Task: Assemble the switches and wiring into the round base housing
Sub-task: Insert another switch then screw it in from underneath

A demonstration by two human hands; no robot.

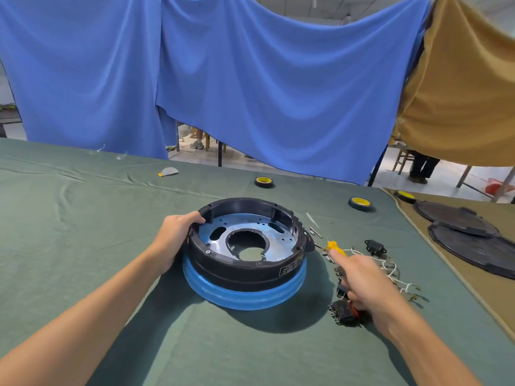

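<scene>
**While your left hand grips the housing, your right lies among the switches**

Taking the housing (237,271) as the dial's centre, your left hand (174,238) is at 9 o'clock, with its fingers hooked over the black rim and gripping it. The housing sits mid-table on a blue ring (242,298), open side up. Inside it is a shiny perforated metal plate (278,238) with a large round hole.

At 3 o'clock your right hand (362,282) lies over the loose parts. Its index finger is stretched straight to the yellow screwdriver (333,245), and the other fingers are curled under. You cannot tell whether they hold anything.

A black switch (344,314) with metal tabs and a red patch shows from beneath that hand at 4 o'clock, half hidden. White wires (390,270) tangle just past your knuckles, and a small black part (374,246) lies beyond them. Metal bits (315,232) between the housing and the screwdriver are too small to identify.

One tape roll (264,181), black with a yellow core, lies at 12 o'clock, and two more lie at 2. Two ribbed black covers (457,218) overlap at the far right on tan cloth, the nearer one cut off by the edge. A grey half-disc (169,171) lies at 11 o'clock. Creased green cloth (83,218) covers the table, and a blue drape (250,79) hangs behind it.
</scene>
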